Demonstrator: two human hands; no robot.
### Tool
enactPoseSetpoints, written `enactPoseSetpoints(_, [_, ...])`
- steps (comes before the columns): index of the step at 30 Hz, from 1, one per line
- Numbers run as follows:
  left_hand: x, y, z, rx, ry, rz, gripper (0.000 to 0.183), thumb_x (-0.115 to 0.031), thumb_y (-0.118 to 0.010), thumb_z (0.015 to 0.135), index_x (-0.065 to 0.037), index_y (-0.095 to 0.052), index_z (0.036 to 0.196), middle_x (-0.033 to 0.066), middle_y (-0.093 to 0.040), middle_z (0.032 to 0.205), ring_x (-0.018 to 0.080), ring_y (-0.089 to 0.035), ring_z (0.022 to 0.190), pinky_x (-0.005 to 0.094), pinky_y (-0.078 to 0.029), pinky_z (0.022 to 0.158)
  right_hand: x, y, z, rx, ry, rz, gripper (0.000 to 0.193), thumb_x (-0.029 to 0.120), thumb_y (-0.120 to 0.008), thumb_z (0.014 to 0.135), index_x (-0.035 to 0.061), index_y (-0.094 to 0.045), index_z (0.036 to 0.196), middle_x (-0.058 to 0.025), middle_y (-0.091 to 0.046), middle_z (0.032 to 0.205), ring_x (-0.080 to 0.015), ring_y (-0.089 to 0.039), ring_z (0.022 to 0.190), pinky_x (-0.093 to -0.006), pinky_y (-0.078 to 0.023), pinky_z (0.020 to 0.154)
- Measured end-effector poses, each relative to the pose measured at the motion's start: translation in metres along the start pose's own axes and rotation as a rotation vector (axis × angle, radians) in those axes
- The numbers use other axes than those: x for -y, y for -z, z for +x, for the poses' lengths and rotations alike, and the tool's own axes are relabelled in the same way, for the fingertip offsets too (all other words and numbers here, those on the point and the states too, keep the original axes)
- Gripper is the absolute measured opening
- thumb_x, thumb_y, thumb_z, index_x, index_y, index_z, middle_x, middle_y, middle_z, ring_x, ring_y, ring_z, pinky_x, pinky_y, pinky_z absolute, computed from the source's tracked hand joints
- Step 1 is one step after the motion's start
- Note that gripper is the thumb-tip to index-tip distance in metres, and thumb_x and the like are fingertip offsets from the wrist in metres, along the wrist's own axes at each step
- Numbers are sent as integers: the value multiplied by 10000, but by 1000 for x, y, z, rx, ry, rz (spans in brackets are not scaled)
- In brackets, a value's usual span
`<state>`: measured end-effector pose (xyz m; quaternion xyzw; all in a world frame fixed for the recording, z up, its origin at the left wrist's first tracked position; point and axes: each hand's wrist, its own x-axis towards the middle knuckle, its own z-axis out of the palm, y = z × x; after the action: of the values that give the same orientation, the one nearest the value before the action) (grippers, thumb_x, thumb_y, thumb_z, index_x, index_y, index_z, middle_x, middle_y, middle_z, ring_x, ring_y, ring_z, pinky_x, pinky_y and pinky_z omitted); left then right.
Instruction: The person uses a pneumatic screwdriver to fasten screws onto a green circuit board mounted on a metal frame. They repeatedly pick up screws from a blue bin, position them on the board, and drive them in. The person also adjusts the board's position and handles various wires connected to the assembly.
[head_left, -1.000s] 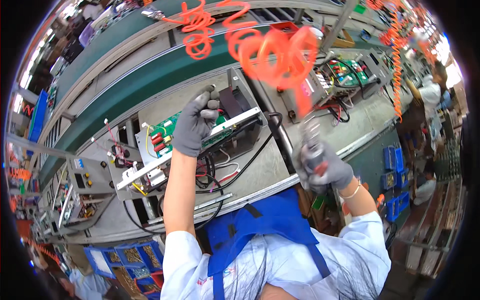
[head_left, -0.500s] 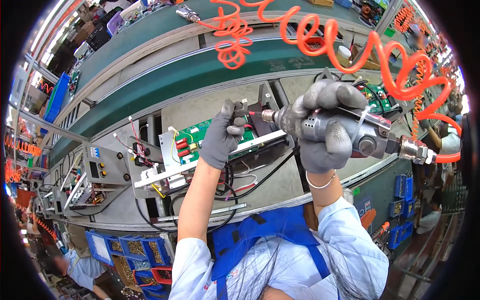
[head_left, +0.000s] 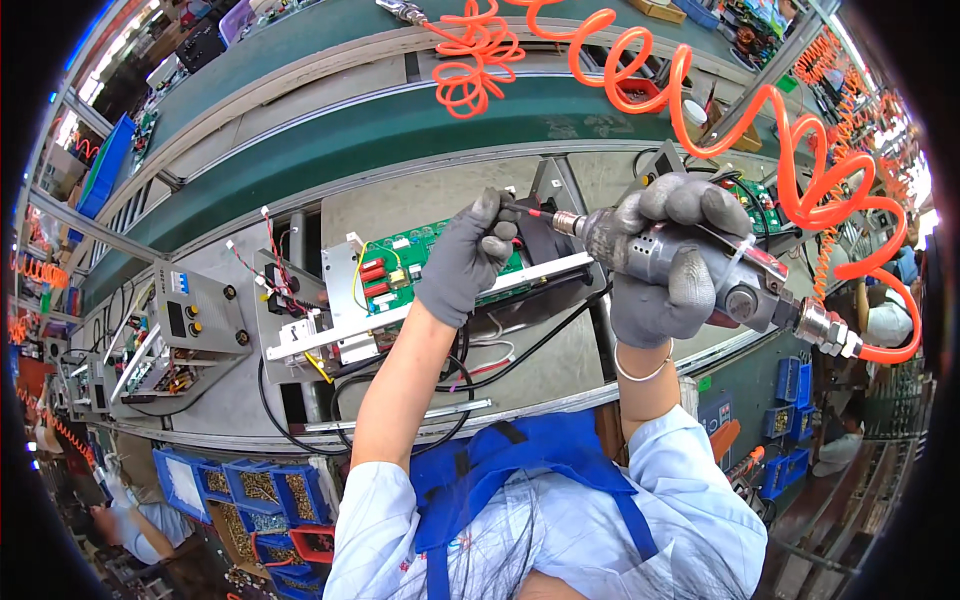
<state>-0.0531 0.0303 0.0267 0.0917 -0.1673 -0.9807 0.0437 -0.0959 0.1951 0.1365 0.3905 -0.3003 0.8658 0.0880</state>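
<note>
Hidden and cut-off parts
The left hand [head_left: 462,262] covers part of the green circuit board [head_left: 430,262]; the orange coiled hose [head_left: 700,95] runs off at twelve o'clock.

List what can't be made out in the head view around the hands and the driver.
- Driver bit tip: hidden behind the left hand fingers; the screw, if any, can't be seen.
- Green circuit board: right part covered by the left hand; small parts too small to tell.
- Air screwdriver: body mostly wrapped by the right hand.
- Orange coiled hose: upper end cut off by the top edge.
- Blue bins: contents blurred at the fisheye rim.
</note>
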Motion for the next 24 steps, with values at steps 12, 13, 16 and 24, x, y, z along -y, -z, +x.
enactPoseSetpoints(12, [39, -28, -12, 73, -460, 1996, 351, -246, -762, 737, -158, -673, 1064, 73, -557, 872, 259, -601, 837, 386, -493, 735, 48, 39, 28, 40, -172, -286, 398, -25, -514, 831, -5, -523, 1229, -139, -624, 1022, -206, -631, 894, -348, -565, 746])
enactPoseSetpoints(13, [41, -28, -12, 103, -454, 2054, 348, -245, -759, 739, -162, -672, 1066, 74, -562, 885, 266, -604, 843, 389, -493, 734, 48, 43, 29, 52, -179, -325, 392, -29, -512, 833, -12, -526, 1224, -139, -627, 1016, -203, -635, 885, -343, -567, 747])
enactPoseSetpoints(16, [39, -23, -7, 203, -449, 2161, 354, -238, -743, 742, -178, -670, 1083, 84, -569, 908, 286, -610, 856, 404, -493, 726, 44, 43, 29, 56, -193, -391, 372, -42, -508, 837, -28, -535, 1208, -139, -636, 1004, -199, -648, 875, -331, -574, 744])
enactPoseSetpoints(24, [36, -16, -5, 309, -512, 2153, 313, -180, -705, 759, -170, -649, 1067, 85, -556, 897, 290, -607, 838, 419, -489, 697, 31, 39, 27, 22, -281, -469, 349, -9, -566, 867, -36, -554, 1214, -129, -664, 988, -161, -663, 826, -284, -580, 699])
